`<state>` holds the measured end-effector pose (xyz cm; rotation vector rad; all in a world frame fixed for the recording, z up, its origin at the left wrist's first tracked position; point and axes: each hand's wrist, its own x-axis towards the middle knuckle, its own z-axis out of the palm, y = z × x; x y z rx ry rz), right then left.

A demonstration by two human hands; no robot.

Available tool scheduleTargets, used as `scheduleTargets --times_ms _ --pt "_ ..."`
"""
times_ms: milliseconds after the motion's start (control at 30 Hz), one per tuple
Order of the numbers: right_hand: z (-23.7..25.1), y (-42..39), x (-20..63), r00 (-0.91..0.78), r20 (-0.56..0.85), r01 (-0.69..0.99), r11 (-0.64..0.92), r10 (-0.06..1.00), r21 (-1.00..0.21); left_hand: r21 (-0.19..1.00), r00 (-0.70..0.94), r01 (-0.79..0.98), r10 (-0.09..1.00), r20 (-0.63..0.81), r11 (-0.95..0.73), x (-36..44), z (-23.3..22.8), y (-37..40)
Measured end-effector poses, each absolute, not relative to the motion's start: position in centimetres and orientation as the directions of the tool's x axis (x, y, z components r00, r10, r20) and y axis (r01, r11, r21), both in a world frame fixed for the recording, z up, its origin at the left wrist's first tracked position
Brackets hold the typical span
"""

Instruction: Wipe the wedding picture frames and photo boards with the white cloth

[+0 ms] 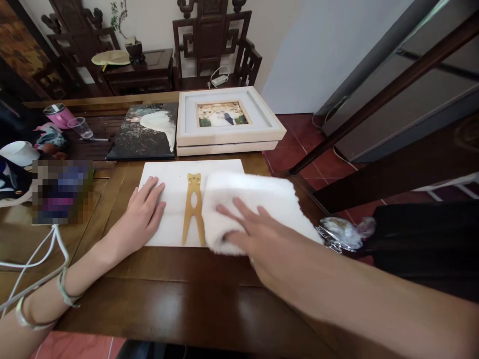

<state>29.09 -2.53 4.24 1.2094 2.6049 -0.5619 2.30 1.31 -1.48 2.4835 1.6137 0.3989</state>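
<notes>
Viewed from beside the wooden tabletop [168,294], the work area consists of a white rectangular panel [170,182] lying flat near the centre. A tan plier-shaped tool [193,192] rests on the panel, its eared head directed away from the person and its two legs spread toward the person. The left hand [145,212] lies palm down across the panel's left edge, apart from the tool; its fingers are extended, released and grasping nothing. A white fluffy towel [262,192], folded, covers the panel's right portion and extends past it to the right. Its left edge sits immediately beside the tool; whether the two touch cannot be determined. The right hand [250,224] is placed on the towel with its fingers spread and the thumb at the near fold; owing to blur, I cannot tell whether they pinch the fabric. Beyond the panel, a dark photo panel [144,132] lies to the left of a pale box frame [228,119] containing a picture. A pink tumbler [59,115] and a clear plastic cup [81,128] are located at the far left. White cables [54,244] run beside the left forearm.
</notes>
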Motion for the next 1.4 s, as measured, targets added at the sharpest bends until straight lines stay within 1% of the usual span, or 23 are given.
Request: scheduleTargets --times_ms 67,167,233,333,500,567,633,700,767,833,900,967,1033,1133,1233,1300,1400 --pt "4.8 -4.0 28.7 -0.68 -0.391 0.732 0.604 0.621 -0.314 0.279 0.381 0.87 0.914 0.141 -0.406 2.3 -1.6 1.4" --pt "5.3 -4.5 29.1 -0.725 -0.369 0.688 0.62 0.581 -0.376 0.283 0.379 0.87 0.914 0.143 -0.405 2.4 -1.7 1.4" --pt "5.6 -3.8 29.6 -0.723 -0.347 0.691 0.619 0.597 -0.375 0.285 0.378 0.869 0.914 0.144 -0.404 2.4 -1.7 1.4" --pt "5.6 -1.5 29.8 -0.696 -0.286 0.717 0.615 0.659 -0.327 0.286 0.376 0.869 0.914 0.151 -0.404 2.3 -1.7 1.3" --pt "3.6 2.5 28.2 -0.649 -0.2 0.758 0.604 0.734 -0.246 0.291 0.371 0.871 0.918 0.141 -0.397 2.3 -1.7 1.4" --pt "2.7 3.1 27.3 -0.624 -0.183 0.779 0.585 0.76 -0.224 0.29 0.371 0.872 0.919 0.135 -0.395 2.3 -1.7 1.4" --pt "2.3 2.5 26.6 -0.628 -0.193 0.776 0.593 0.753 -0.214 0.289 0.375 0.871 0.917 0.134 -0.398 2.3 -1.7 1.5" --pt "2.1 0.9 26.2 -0.679 -0.201 0.734 0.639 0.706 -0.231 0.287 0.376 0.87 0.916 0.137 -0.4 2.3 -1.7 1.5" --pt "2.1 -1.4 26.1 -0.762 -0.159 0.644 0.709 0.628 -0.286 0.286 0.374 0.872 0.918 0.133 -0.396 2.3 -1.7 1.6" --pt "2.2 -3.4 26.2 -0.842 -0.081 0.524 0.773 0.534 -0.356 0.287 0.377 0.874 0.92 0.11 -0.393 2.3 -1.7 1.6" --pt "2.6 -4.5 26.5 -0.912 -0.038 0.387 0.828 0.408 -0.406 0.292 0.38 0.875 0.921 0.082 -0.387 2.2 -1.6 1.7" --pt "3.1 -4.2 26.8 -0.951 -0.07 0.301 0.85 0.301 -0.433 0.3 0.379 0.876 0.924 0.06 -0.378 2.1 -1.6 1.8" --pt "3.8 -2.8 27.1 -0.958 -0.13 0.287 0.847 0.256 -0.447 0.304 0.374 0.878 0.926 0.046 -0.37 2.0 -1.7 1.8" --pt "4.4 -0.1 27.4 -0.95 -0.173 0.313 0.828 0.261 -0.465 0.294 0.385 0.878 0.922 0.037 -0.378 1.9 -1.7 1.9" --pt "4.0 2.3 27.7 -0.935 -0.156 0.353 0.814 0.317 -0.462 0.287 0.387 0.877 0.921 0.052 -0.385 2.1 -1.6 1.8" --pt "3.4 3.6 27.7 -0.911 -0.136 0.409 0.811 0.389 -0.419 0.284 0.375 0.881 0.924 0.072 -0.379 2.2 -1.6 1.8" --pt "2.6 5.0 27.0 -0.82 -0.111 0.568 0.776 0.561 -0.273 0.277 0.365 0.884 0.926 0.098 -0.378 2.4 -1.6 1.7"
